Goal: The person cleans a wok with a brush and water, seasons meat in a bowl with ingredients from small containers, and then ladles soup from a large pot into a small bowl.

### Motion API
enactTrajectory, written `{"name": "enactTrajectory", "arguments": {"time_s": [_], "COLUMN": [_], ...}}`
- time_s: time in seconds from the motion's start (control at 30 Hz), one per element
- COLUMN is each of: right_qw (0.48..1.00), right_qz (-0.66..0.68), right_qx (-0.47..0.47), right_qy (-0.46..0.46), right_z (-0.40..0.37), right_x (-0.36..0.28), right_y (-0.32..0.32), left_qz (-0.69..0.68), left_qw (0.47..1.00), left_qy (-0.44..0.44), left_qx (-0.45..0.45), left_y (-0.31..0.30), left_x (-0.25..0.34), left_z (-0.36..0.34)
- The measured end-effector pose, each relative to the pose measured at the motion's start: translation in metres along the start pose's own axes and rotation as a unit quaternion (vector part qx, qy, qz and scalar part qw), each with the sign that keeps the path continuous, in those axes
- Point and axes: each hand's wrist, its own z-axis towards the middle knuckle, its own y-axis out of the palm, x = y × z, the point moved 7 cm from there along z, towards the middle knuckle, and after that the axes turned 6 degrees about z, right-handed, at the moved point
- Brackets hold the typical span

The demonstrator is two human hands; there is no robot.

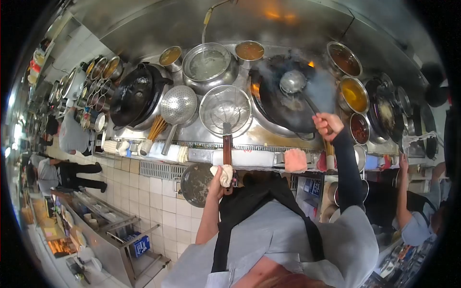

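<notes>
My left hand (pixel 219 178) grips a white cloth (pixel 225 174) wrapped around the wooden handle of a round wire skimmer (pixel 225 111), which rests on the steel stove top. My right hand (pixel 328 124), on a black-sleeved arm, holds the long handle of a metal ladle (pixel 292 81). The ladle's bowl hangs over a steaming black wok (pixel 283 106), with flame showing at the wok's edge.
A perforated scoop (pixel 178 104), a second black wok (pixel 136 94), a pot of water (pixel 209 64) and bowls of sauces and seasonings (pixel 354 94) crowd the stove. A pink cloth (pixel 295 160) hangs at the front edge. A co-worker (pixel 417 216) stands right; other people (pixel 65 172) stand left.
</notes>
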Motion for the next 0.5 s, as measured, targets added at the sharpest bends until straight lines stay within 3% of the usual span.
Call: {"name": "enactTrajectory", "arguments": {"time_s": [0.07, 0.17, 0.2, 0.27, 0.3, 0.37, 0.5], "right_qw": [0.988, 0.899, 0.822, 0.604, 0.664, 0.664, 0.721], "right_qz": [-0.135, -0.387, -0.487, -0.644, -0.607, -0.601, -0.527], "right_qx": [0.063, 0.169, 0.198, 0.240, 0.239, 0.201, 0.100], "right_qy": [-0.039, -0.117, -0.219, -0.404, -0.366, -0.396, -0.439], "right_z": [-0.005, 0.002, 0.013, 0.022, 0.024, 0.037, 0.118], "right_x": [0.008, 0.013, 0.009, 0.012, 0.011, 0.012, 0.021], "right_y": [-0.016, -0.031, -0.029, -0.009, 0.014, 0.063, 0.137], "left_qz": [0.000, -0.027, 0.000, 0.053, 0.079, 0.103, 0.115], "left_qw": [0.999, 0.996, 0.998, 0.995, 0.989, 0.985, 0.981], "left_qy": [0.036, 0.056, 0.056, 0.056, 0.057, 0.085, 0.099], "left_qx": [-0.026, -0.069, -0.023, 0.069, 0.114, 0.108, 0.122], "left_y": [0.002, 0.010, 0.005, -0.004, -0.009, -0.003, -0.002], "left_x": [0.001, 0.005, 0.004, 0.000, 0.001, 0.010, 0.017], "left_z": [0.000, -0.003, -0.002, -0.001, 0.000, -0.001, 0.003]}}
